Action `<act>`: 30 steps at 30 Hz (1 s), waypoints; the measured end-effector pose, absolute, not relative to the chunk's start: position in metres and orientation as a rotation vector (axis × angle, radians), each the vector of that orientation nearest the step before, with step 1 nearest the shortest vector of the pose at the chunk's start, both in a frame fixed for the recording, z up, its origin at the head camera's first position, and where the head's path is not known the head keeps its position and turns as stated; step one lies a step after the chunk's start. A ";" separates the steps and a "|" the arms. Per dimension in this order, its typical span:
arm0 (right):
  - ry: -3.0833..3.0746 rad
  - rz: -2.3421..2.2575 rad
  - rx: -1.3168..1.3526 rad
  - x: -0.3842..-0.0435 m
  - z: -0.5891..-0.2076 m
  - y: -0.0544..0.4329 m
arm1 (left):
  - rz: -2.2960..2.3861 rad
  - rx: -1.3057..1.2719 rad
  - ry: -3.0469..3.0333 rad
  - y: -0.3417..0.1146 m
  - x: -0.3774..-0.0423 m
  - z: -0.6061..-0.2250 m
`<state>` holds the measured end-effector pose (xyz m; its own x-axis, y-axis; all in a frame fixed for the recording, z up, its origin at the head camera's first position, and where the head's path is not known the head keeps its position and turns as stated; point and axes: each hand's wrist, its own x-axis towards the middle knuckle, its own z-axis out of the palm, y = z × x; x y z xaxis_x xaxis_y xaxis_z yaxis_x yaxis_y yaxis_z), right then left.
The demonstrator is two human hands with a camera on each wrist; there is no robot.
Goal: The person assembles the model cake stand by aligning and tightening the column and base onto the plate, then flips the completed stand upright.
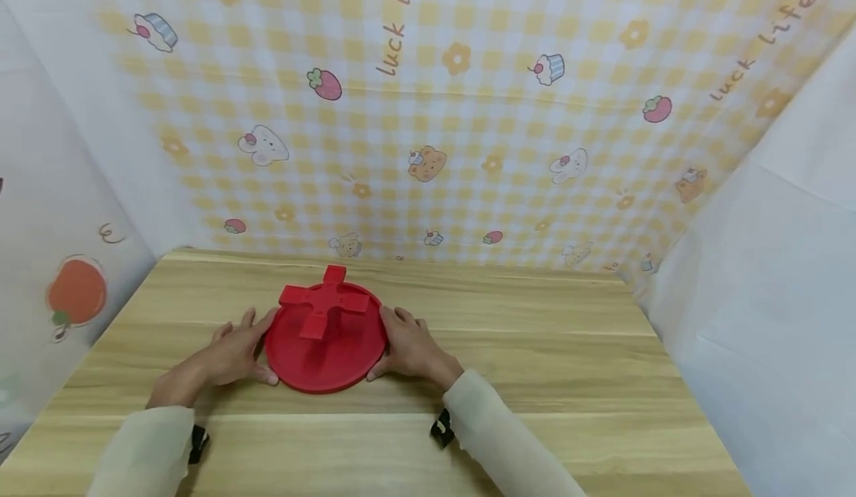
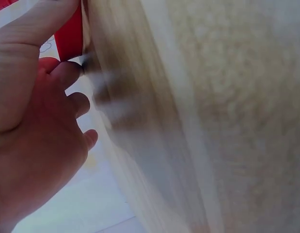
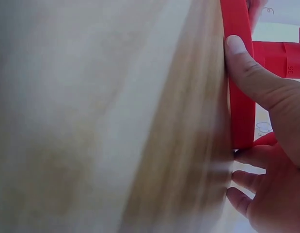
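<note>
A red round stand (image 1: pixel 328 367) with a raised rim sits on the wooden table, left of its middle. From its base rises a short post (image 3: pixel 276 58) topped by a flat four-armed cross (image 1: pixel 324 301). My left hand (image 1: pixel 234 352) holds the rim at the left side, thumb toward the front and index finger farther back. On the opposite side my right hand (image 1: pixel 411 345) grips the rim likewise. In the right wrist view the right thumb presses the rim's side, and the other fingertips reach down to the tabletop. Only a piece of the red rim (image 2: pixel 70 36) shows in the left wrist view.
The pale wooden tabletop (image 1: pixel 535 378) extends to the right and in front of the stand. Behind it hangs a yellow checked cloth (image 1: pixel 461 125) that meets the table's back edge. White cloths (image 1: pixel 769 274) hang at both sides.
</note>
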<state>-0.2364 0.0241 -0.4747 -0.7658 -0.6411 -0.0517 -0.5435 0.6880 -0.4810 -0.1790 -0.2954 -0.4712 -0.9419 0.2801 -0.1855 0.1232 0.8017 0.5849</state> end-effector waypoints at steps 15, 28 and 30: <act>2.615 -0.759 -0.915 -0.239 -0.471 0.042 | 0.991 0.305 2.655 -0.282 -0.182 -0.467; 2.588 -0.871 -0.958 -0.243 -0.473 0.076 | 1.202 0.332 2.536 -0.257 -0.192 -0.464; 2.578 -0.895 -0.967 -0.243 -0.473 0.079 | 1.227 0.353 2.530 -0.254 -0.192 -0.466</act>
